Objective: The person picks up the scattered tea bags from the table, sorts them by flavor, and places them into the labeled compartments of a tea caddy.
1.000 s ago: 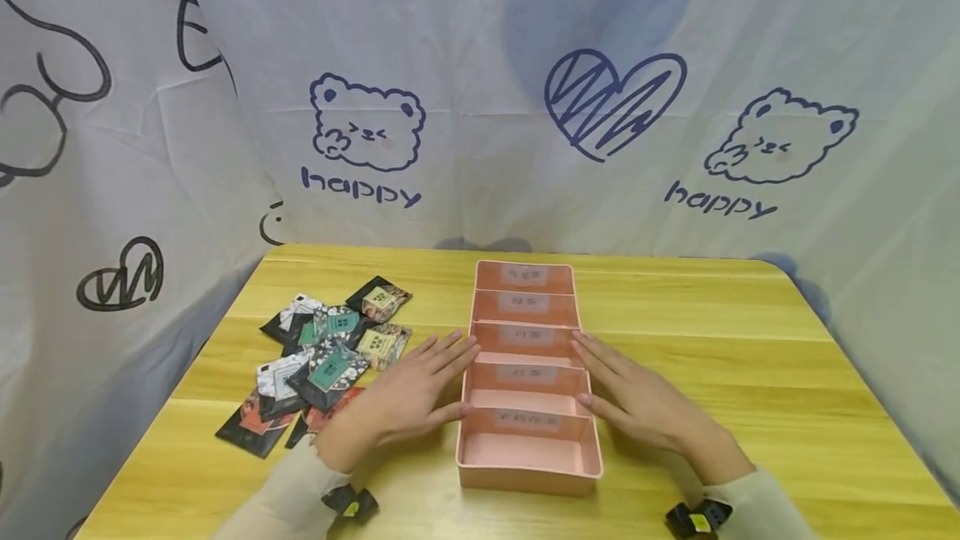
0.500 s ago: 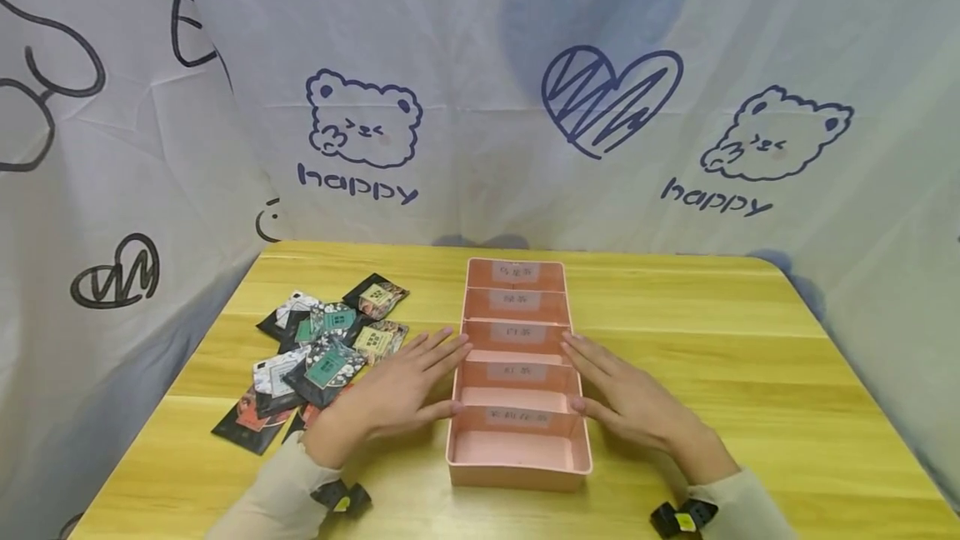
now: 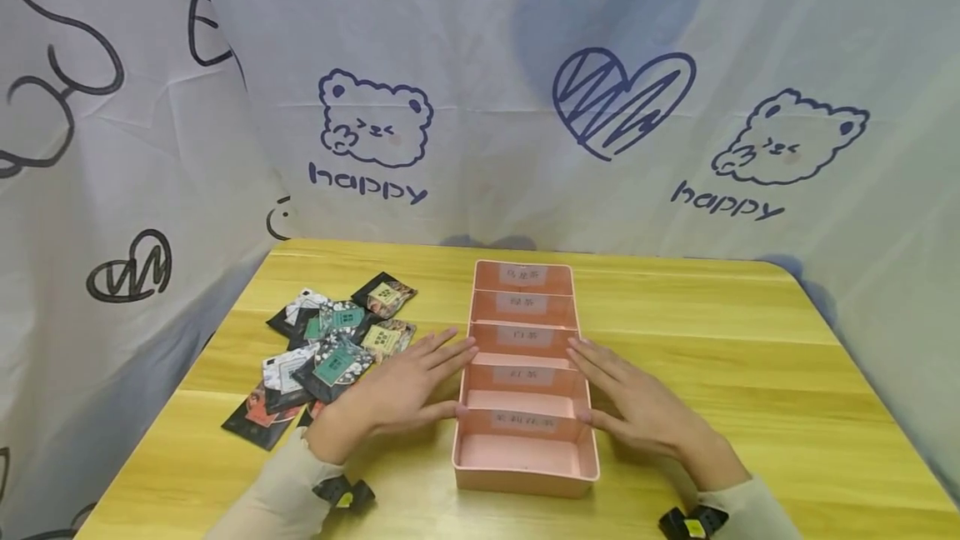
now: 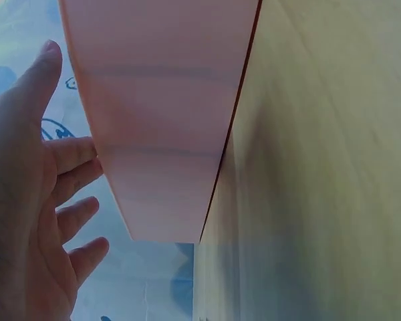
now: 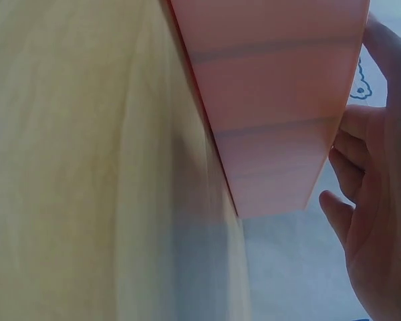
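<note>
A long pink divided box [image 3: 527, 482] stands on the table, its several compartments in a row running away from me. Each compartment shows a white paper label with handwritten characters. My left hand [image 3: 401, 390] lies along the box's left side, fingers extended, fingertips and thumb at the rim. On the opposite side my right hand [image 3: 645, 402] does the same. In the left wrist view the spread left hand [image 4: 30, 180] meets the top edge of the box wall [image 4: 164, 114]. The right hand [image 5: 377, 214] has its fingers at the other wall's rim [image 5: 344, 100], slightly bent.
Left of the box lies a loose pile of flat packets, some with green labels [image 3: 333, 367], some with yellow [image 3: 386, 296], white [image 3: 283, 373] or red [image 3: 262, 417]. My left forearm partly covers the pile's near edge. A printed cloth [image 3: 480, 148] hangs behind the wooden table [image 3: 697, 307].
The box has shifted slightly left against the backdrop, with both hands staying at its sides. The head view has swayed a little. The packets lie as before.
</note>
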`<state>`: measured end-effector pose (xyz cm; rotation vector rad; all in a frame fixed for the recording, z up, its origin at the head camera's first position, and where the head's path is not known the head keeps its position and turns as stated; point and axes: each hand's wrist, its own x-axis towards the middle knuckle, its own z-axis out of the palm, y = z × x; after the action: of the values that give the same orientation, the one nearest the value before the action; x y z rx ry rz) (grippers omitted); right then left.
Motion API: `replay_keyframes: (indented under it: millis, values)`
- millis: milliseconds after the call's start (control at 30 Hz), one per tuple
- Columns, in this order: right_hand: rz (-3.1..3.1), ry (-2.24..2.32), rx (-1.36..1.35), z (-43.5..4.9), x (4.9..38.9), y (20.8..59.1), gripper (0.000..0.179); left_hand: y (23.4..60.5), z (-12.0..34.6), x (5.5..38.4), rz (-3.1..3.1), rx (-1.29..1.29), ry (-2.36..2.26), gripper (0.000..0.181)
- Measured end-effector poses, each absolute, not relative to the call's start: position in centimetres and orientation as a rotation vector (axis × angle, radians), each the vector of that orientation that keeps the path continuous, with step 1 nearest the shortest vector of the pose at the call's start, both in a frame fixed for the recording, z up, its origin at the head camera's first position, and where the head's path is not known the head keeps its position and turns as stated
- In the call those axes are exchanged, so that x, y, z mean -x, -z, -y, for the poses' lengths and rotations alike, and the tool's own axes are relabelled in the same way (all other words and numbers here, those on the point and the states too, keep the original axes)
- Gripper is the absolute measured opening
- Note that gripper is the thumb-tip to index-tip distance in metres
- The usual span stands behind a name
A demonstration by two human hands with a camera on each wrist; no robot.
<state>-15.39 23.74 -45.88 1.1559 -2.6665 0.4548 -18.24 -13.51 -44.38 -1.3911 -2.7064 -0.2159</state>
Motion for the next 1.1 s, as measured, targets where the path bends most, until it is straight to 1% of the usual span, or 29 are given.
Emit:
replay_keyframes:
  millis: [233, 467, 700, 1100]
  values:
    - [2.676, -0.432, -1.144, -23.9, 15.3, 45.9, 0.076, 44.1, 14.3, 18.9, 2.747, 1.327, 0.390, 0.075]
    - [2.674, -0.454, -1.157, -24.0, 15.3, 45.9, 0.077, 44.1, 16.3, 20.1, 2.767, 1.173, 0.511, 0.072]
    - [2.672, -0.460, -1.157, -24.0, 15.5, 45.6, 0.076, 43.9, 18.8, 21.4, 2.840, 1.018, 0.605, 0.073]
    - [2.668, -0.449, -1.172, -24.1, 15.5, 45.6, 0.077, 44.1, 21.7, 24.3, 2.977, 1.039, 0.648, 0.068]
